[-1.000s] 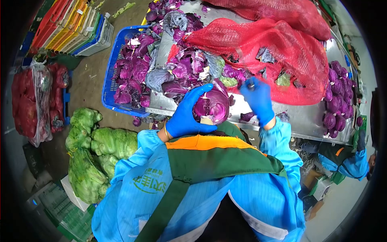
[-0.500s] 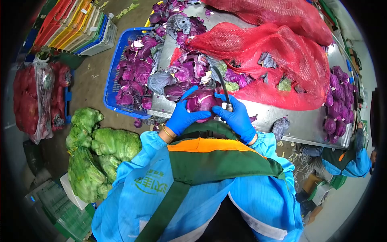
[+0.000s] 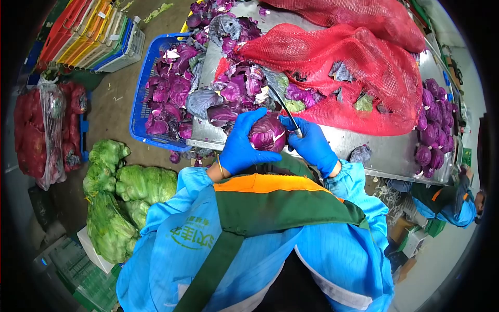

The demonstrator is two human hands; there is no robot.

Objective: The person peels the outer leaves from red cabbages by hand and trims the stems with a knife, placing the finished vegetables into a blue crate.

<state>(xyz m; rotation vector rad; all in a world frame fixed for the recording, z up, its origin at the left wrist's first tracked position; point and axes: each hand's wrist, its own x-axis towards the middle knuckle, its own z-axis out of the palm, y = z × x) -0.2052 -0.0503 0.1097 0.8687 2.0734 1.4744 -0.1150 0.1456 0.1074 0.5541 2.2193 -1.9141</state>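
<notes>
A round purple cabbage (image 3: 267,134) is held close to my body at the table's near edge. My left hand (image 3: 243,145), in a blue glove, grips its left side with the thumb below. My right hand (image 3: 312,146), also gloved in blue, is wrapped around the handle of a curved knife (image 3: 287,111) at the cabbage's right side. The dark blade points up and to the left, above the cabbage. Loose purple leaves (image 3: 236,86) lie just beyond my hands.
A blue basket (image 3: 136,112) of leaves stands left of the metal table (image 3: 338,139). Red mesh sacks (image 3: 358,67) cover its far part, with purple cabbages (image 3: 436,125) at the right. Green cabbages in bags (image 3: 112,218) lie lower left. A co-worker (image 3: 452,205) is at far right.
The cabbage has turned in my left hand and shifted slightly right. My right hand has moved a little right and down, and the knife blade now tilts further left.
</notes>
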